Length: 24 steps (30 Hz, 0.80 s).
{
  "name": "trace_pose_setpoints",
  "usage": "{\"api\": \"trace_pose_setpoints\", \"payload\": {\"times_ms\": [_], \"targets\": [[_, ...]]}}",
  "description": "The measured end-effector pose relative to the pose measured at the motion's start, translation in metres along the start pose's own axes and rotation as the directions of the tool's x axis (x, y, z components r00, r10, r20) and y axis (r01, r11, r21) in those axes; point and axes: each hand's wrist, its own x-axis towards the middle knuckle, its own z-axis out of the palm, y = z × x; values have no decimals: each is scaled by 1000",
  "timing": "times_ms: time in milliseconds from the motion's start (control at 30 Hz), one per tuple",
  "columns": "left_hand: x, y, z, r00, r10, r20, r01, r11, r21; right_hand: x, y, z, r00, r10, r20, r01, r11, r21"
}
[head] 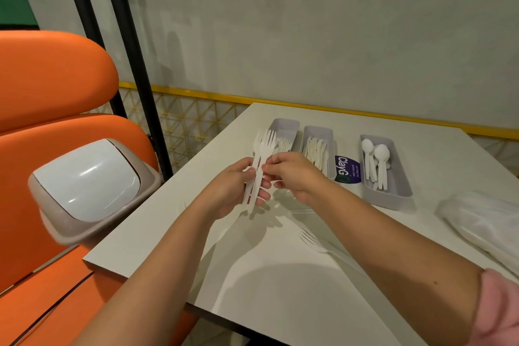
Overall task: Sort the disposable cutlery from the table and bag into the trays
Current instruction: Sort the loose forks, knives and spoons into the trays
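My left hand [238, 188] grips a small bunch of white plastic forks [262, 149] by their handles, tines pointing up, above the white table [280, 289]. My right hand [292, 174] pinches the same forks from the right side. Behind the hands stand three grey trays: the left tray [289, 124] holds forks, the middle tray [323, 132] holds knives, the right tray [398, 194] holds spoons [379, 160]. One loose fork [314, 243] lies on the table under my right forearm. A clear plastic bag [483, 222] lies at the right edge.
A purple sticker [346, 170] sits on the table between the middle and right trays. A grey and white swing-lid bin [87, 185] stands on the orange seat [50, 87] left of the table. A grey wall with a yellow rail [365, 114] runs behind.
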Motion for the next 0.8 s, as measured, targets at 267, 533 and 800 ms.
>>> {"api": "trace_pose_setpoints", "payload": {"times_ms": [267,533,800], "targets": [[-1,5,-9,999,32,-5,-31,999,40,0,-1,12,999,-21,-44,18,998,-68],[-16,30,-52,991,34,-133,-24,997,77,-13,15,51,959,-31,280,133,927,-351],[-21,29,-69,987,16,-159,-7,998,58,-30,33,103,907,-59,418,294,799,-525]]}}
